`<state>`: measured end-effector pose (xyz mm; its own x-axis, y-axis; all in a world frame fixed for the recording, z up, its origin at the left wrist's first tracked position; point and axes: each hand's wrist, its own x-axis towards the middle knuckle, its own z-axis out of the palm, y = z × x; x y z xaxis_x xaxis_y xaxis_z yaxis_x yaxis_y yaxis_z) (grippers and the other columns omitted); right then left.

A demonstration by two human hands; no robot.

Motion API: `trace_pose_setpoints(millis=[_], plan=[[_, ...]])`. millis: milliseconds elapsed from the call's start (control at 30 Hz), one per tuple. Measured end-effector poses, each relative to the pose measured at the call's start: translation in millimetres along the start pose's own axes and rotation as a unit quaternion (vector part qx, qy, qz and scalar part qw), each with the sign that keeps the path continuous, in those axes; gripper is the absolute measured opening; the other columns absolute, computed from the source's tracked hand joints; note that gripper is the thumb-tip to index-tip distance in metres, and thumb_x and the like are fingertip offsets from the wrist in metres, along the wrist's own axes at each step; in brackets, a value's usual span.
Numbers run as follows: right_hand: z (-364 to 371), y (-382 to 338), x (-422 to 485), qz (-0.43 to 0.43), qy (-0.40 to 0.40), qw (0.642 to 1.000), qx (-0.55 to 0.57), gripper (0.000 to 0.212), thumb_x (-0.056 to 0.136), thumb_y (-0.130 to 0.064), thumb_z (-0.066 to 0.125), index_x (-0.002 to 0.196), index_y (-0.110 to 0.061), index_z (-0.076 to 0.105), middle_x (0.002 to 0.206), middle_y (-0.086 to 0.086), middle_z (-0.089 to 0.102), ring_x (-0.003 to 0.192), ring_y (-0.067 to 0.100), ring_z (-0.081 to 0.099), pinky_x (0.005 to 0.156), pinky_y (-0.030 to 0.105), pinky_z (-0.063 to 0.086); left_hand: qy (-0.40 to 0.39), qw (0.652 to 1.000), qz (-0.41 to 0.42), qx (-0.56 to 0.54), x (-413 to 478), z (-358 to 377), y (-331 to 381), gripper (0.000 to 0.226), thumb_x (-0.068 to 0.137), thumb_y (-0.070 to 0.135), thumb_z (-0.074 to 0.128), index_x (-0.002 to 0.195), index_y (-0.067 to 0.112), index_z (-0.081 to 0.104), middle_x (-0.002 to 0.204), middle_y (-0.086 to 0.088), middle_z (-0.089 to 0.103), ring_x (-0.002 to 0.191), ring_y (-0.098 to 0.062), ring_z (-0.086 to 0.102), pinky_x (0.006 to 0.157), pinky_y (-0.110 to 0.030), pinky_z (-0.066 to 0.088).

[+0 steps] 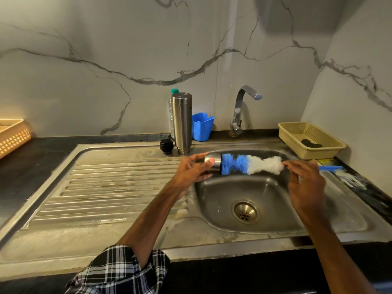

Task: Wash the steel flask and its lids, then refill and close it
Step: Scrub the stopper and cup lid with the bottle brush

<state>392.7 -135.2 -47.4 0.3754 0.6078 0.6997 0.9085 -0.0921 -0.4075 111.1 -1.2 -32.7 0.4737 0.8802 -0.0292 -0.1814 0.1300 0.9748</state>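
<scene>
- A woven basket (12, 135) sits at the far left of the dark counter (31, 166).
- At the back of the drainboard (106, 183) the black inner lid (166, 146) lies just beside the steel flask (181, 122), which appears to stand mouth down. A clear water bottle (172, 115) stands behind it and a blue holder (202, 126) to its right.
- The left hand (191, 168) grips the steel outer lid (217, 161) on its side, above the left edge of the sink (275, 194).
- A blue-and-white bottle brush (250, 165) has its head at the lid's mouth, and the right hand (305, 183) pinches its handle.
- The tap (241, 111) shows no running water.
- To the right, a beige basket (297, 132) holds a black scrubber (310, 143).
- Risk: a wet, smooth lid held only by fingertips could twist free under a hard push from the brush and drop into the sink.
- Risk: the flask stands tall on a narrow end, so a knock from the left elbow or forearm could tip it onto the inner lid.
- Risk: bristles springing out of the lid could flick water over the counter.
- Count: 1 flask, 2 lids, 1 brush, 1 tap, 2 baskets, 1 water bottle, 1 holder, 1 scrubber, 2 hands.
</scene>
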Motion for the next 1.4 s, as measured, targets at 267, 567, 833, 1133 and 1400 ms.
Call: trace_pose_setpoints(millis=[267,567,833,1133,1400], plan=[[-0.2,5.7,0.1,-0.028,0.012,1.000,0.000,0.031,0.086,0.007,0.061,0.115,-0.001,0.069,0.119,0.018,0.068,0.117,0.035,0.061,0.119,0.056,0.026,0.009,1.000,-0.006,-0.010,-1.1,4.0,-1.7,0.056,0.083,0.019,0.080,0.133,0.010,0.056,0.125,-0.015,0.067,0.107,-0.023,0.073,0.085,-0.037,0.062],[1.8,9.4,-0.6,-0.015,0.013,1.000,0.004,0.030,0.088,0.004,0.063,0.117,-0.003,0.068,0.120,0.016,0.069,0.117,0.033,0.061,0.118,0.052,0.031,0.008,1.000,-0.016,-0.013,-1.9,5.7,-4.8,0.055,0.081,0.020,0.081,0.130,0.011,0.058,0.125,-0.014,0.067,0.106,-0.023,0.073,0.088,-0.040,0.061],[-2.1,9.3,1.7,0.012,0.047,0.999,0.015,0.028,0.088,0.007,0.064,0.114,-0.001,0.070,0.113,0.018,0.070,0.110,0.035,0.063,0.102,0.052,0.048,0.009,1.000,-0.015,-0.019,-0.7,4.4,-3.9,0.059,0.082,0.021,0.081,0.134,0.009,0.055,0.127,-0.016,0.066,0.108,-0.024,0.072,0.086,-0.037,0.061],[-2.2,5.6,-2.1,0.014,0.030,0.999,0.009,0.030,0.089,0.008,0.062,0.117,-0.001,0.068,0.118,0.018,0.068,0.114,0.034,0.061,0.104,0.050,0.047,0.002,1.000,-0.014,-0.014,-3.0,6.9,-2.7,0.059,0.081,0.021,0.081,0.134,0.010,0.055,0.126,-0.015,0.066,0.108,-0.023,0.072,0.086,-0.036,0.061],[-1.4,3.9,-5.6,0.004,0.006,1.000,-0.009,0.031,0.089,0.006,0.061,0.119,0.000,0.067,0.120,0.019,0.067,0.116,0.033,0.061,0.106,0.045,0.045,0.002,1.000,-0.011,-0.005,-4.1,7.9,-3.7,0.056,0.083,0.020,0.079,0.133,0.009,0.056,0.125,-0.015,0.067,0.106,-0.022,0.073,0.086,-0.036,0.061]])
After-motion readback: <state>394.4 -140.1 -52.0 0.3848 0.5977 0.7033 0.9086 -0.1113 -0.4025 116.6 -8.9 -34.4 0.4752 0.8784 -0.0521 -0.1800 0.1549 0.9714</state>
